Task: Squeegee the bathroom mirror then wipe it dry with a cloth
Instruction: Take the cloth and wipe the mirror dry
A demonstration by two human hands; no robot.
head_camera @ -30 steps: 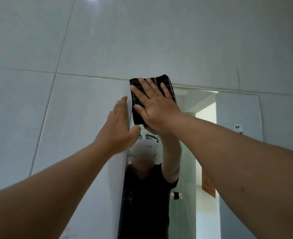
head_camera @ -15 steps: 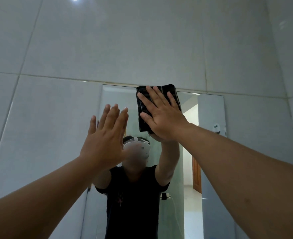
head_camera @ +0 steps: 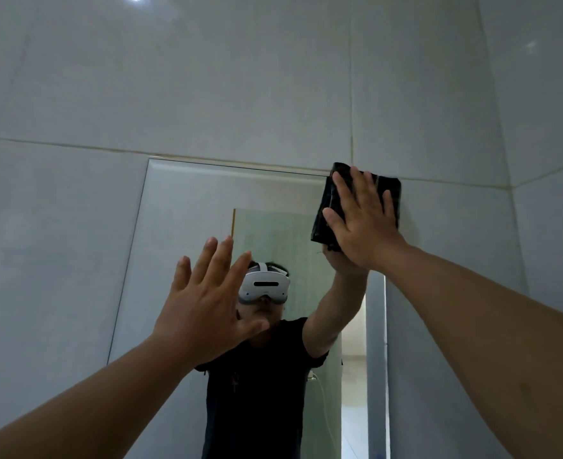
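Drying looks under way, squeegeeing presumably done: right hand presses the folded dark cloth flat-fingered against the mirror at its top right corner, left hand spread and empty, lower glass unwiped.

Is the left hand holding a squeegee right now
No, the left hand is empty with straight, spread fingers in front of the mirror, while the right hand presses the dark cloth.
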